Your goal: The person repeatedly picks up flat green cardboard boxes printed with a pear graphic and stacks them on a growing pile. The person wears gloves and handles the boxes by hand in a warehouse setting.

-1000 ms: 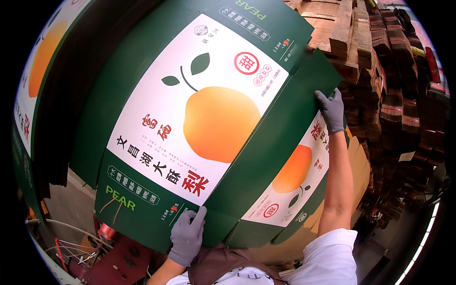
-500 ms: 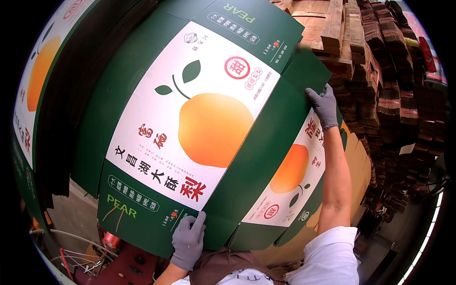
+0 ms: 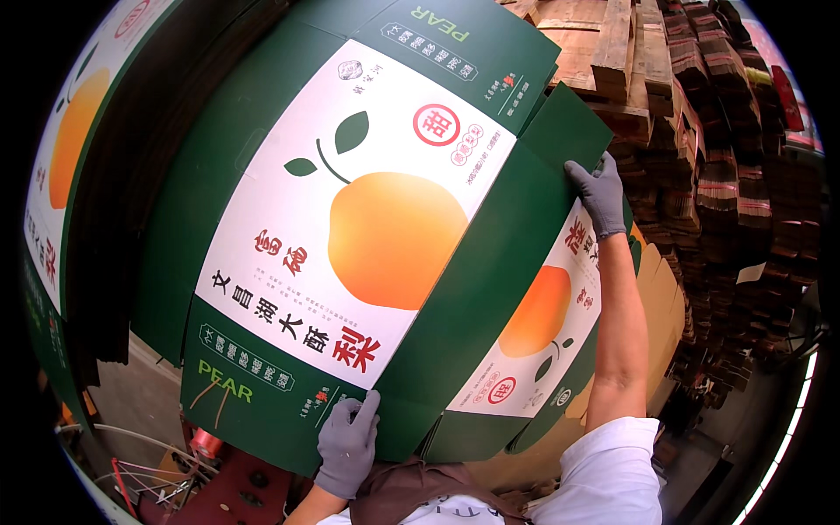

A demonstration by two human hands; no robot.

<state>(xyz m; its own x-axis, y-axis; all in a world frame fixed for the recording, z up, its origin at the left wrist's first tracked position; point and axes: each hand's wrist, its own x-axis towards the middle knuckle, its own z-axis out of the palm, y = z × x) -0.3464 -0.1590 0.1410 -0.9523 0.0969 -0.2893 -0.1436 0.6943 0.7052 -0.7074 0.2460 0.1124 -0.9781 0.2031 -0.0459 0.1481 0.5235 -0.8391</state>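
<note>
Stacked wooden pallets [image 3: 612, 44] and bundles of flattened brown cardboard [image 3: 744, 175] fill the upper right of the head view, with more printed cartons [image 3: 61, 166] standing at the left. A flat green carton blank [image 3: 350, 236] printed with an orange pear is held spread out in front of the person. The gloved left hand [image 3: 347, 442] is clamped on its near lower edge, thumb on top and fingers closed underneath. The gloved right hand [image 3: 600, 194] is pressed on the far right flap, fingers together and curled over its edge, apparently so that the wide sheet is kept level. Against half a second earlier, the blank is tilted slightly further and the right hand sits a little higher.
</note>
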